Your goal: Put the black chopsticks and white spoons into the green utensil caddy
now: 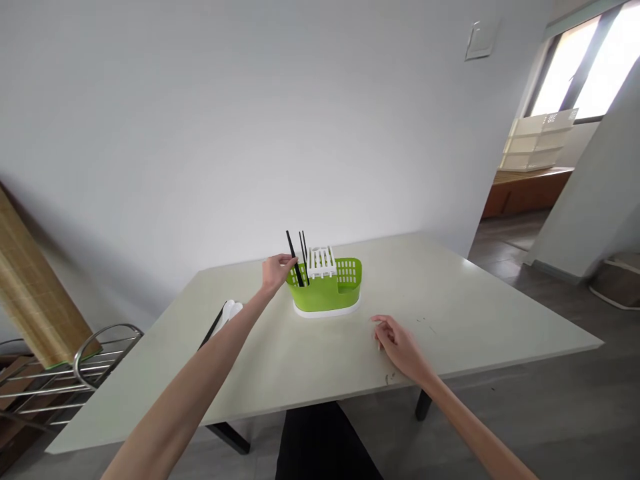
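- At far ctr of the white table (pixel 320 363), close to the wall (pixel 300 133): green utensil holder (pixel 323 301), upright on its white base (pixel 327 314), perforated sides, cut-out in near side twd right
- L hand (pixel 277 272) at holder's left end, fingers pinching black chopsticks (pixel 291 243) (can't tell if 1 or 2), tilted, top leaning left; lower end at holder's left section, depth unclear
- Just right of those: thinner black sticks (pixel 303 241), also leaning left, standing in the holder, apart from the fingers
- White slatted rack (pixel 323 263) across holder's mid, btwn the sticks & the right section
- R hand (pixel 395 341) near right of holder, over near part of table, well apart from holder; fingers released, loosely curled, index straighter; can't tell if it touches the tabletop
- Left on table, beyond L forearm: white spoons (pixel 230 311) lying together, dark stick (pixel 212 327) alongside on their left, part hidden by the arm
- Few dark marks on tabletop near R hand
- Far left, off the table: rolled bamboo mat (pixel 45 280) leaning over a metal rack (pixel 50 388)
- Far right: bright window (pixel 585 63), translucent drawer unit (pixel 537 141) on wood ledge (pixel 530 175); wall switch (pixel 481 40) up on right side of wall
- Near edge: person's dark-clothed leg (pixel 323 443) below table, black table legs either side
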The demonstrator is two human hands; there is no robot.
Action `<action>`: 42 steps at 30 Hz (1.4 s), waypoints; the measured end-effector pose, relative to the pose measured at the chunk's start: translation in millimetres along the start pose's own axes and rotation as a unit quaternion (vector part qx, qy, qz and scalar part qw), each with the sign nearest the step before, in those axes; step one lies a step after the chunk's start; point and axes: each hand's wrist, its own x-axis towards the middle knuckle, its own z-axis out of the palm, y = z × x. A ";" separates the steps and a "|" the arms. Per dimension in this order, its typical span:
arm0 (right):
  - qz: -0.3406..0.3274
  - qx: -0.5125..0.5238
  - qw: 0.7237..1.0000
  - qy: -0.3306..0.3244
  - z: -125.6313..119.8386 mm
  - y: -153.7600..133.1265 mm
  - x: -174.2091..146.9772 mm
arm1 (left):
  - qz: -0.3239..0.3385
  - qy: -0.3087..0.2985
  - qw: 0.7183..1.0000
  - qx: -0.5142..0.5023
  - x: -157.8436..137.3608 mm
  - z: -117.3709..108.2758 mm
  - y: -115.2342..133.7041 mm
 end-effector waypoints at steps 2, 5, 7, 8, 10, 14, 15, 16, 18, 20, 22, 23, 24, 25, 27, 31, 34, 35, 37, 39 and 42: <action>-0.001 -0.007 1.000 -0.001 1.3 -0.4 0.2 | 0.004 -0.013 1.000 0.019 0.7 2.8 -4.0; -0.003 -0.019 1.000 0.001 2.9 -1.9 -1.2 | 0.012 -0.032 0.999 0.037 1.3 6.9 -7.6; -0.006 -0.027 1.000 0.005 3.1 -3.7 -2.6 | 0.022 -0.039 0.998 0.047 1.8 10.1 -8.5; -0.007 -0.031 0.999 0.006 2.9 -4.7 -3.2 | 0.028 -0.039 0.997 0.052 2.1 11.7 -8.5; -0.009 -0.037 0.999 0.009 2.4 -6.4 -3.9 | 0.041 -0.036 0.997 0.063 3.3 14.8 -8.0; -0.010 -0.042 0.999 0.007 1.9 -7.3 -3.8 | 0.060 -0.027 0.994 0.084 6.1 20.1 -7.5; -0.009 -0.044 0.999 0.007 2.0 -6.8 -3.6 | 0.063 -0.026 0.994 0.088 6.5 21.2 -7.8; -0.010 -0.046 0.999 0.008 2.1 -6.2 -3.5 | 0.066 -0.028 0.993 0.092 6.7 22.0 -8.4; -0.012 -0.050 0.999 0.010 2.2 -4.5 -3.4 | 0.071 -0.032 0.992 0.097 6.3 21.8 -10.6; -0.013 -0.054 0.998 0.010 2.0 -2.8 -3.6 | 0.074 -0.033 0.992 0.100 5.1 17.1 -14.5; -0.012 -0.058 0.998 0.008 1.4 -1.8 -4.0 | 0.072 -0.020 0.991 0.107 3.8 5.5 -20.9; -0.011 -0.059 0.998 0.006 0.9 -1.7 -4.3 | 0.068 -0.008 0.991 0.113 3.0 -3.3 -25.2; -0.011 -0.061 0.998 0.005 0.4 -1.8 -4.7 | 0.062 0.004 0.990 0.123 1.9 -14.2 -30.4; -0.010 -0.062 0.998 0.004 -0.2 -2.0 -5.1 | 0.054 0.015 0.989 0.136 0.4 -27.1 -36.3; -0.009 -0.066 0.998 0.008 -1.1 -2.6 -5.9 | 0.035 0.031 0.985 0.169 -5.1 -57.9 -50.1; -0.014 -0.067 0.998 0.005 -1.8 -1.9 -7.8 | -0.017 0.025 0.968 0.251 -30.2 -130.0 -82.4; -0.018 -0.066 0.998 -0.005 -1.3 0.9 -8.6 | -0.065 -0.015 0.951 0.303 -58.2 -177.5 -109.8; -0.019 -0.067 0.998 -0.003 -1.1 2.0 -8.7 | -0.082 -0.033 0.944 0.316 -67.9 -189.6 -119.3; -0.020 -0.069 0.997 0.005 -0.7 3.7 -8.8 | -0.114 -0.059 0.931 0.341 -86.4 -206.9 -137.7; -0.020 -0.072 0.997 0.012 -0.7 4.5 -8.8 | -0.142 -0.077 0.919 0.360 -102.5 -215.1 -153.5; -0.012 -0.078 0.997 0.015 -1.4 4.3 -9.2 | -0.166 -0.099 0.907 0.376 -119.7 -214.4 -168.9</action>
